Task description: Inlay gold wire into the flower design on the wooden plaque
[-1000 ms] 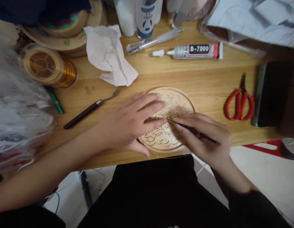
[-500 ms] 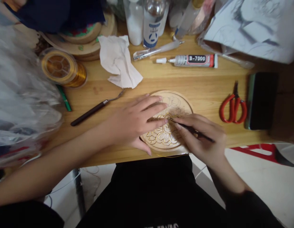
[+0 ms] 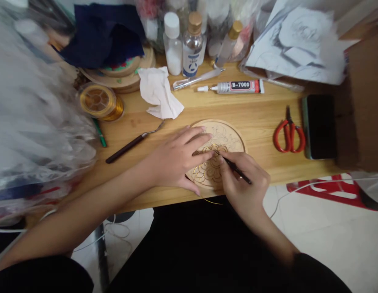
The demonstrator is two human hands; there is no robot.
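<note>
A round wooden plaque (image 3: 234,136) lies near the table's front edge, with a flower pattern drawn on it. Gold wire (image 3: 197,176) follows part of that drawing, and a loose end curves past the front edge. Spread flat, my left hand (image 3: 179,156) rests on the plaque's left side, its index fingertip close to the flower's centre. My right hand (image 3: 245,179) pinches dark tweezers (image 3: 238,169), their tips at the wirework beside that fingertip. The right hand hides the plaque's lower right part.
Left of the hands lie a dark-handled metal tool (image 3: 128,148), a crumpled tissue (image 3: 160,93) and a gold wire spool (image 3: 100,101). Behind are a glue tube (image 3: 238,86), a pen (image 3: 196,79) and bottles (image 3: 192,49). Red-handled pliers (image 3: 289,136) and a phone (image 3: 320,126) lie right.
The camera view has shifted, showing more of the table's back. My right hand has turned slightly and the tweezers point more steeply; the left hand stays on the plaque.
</note>
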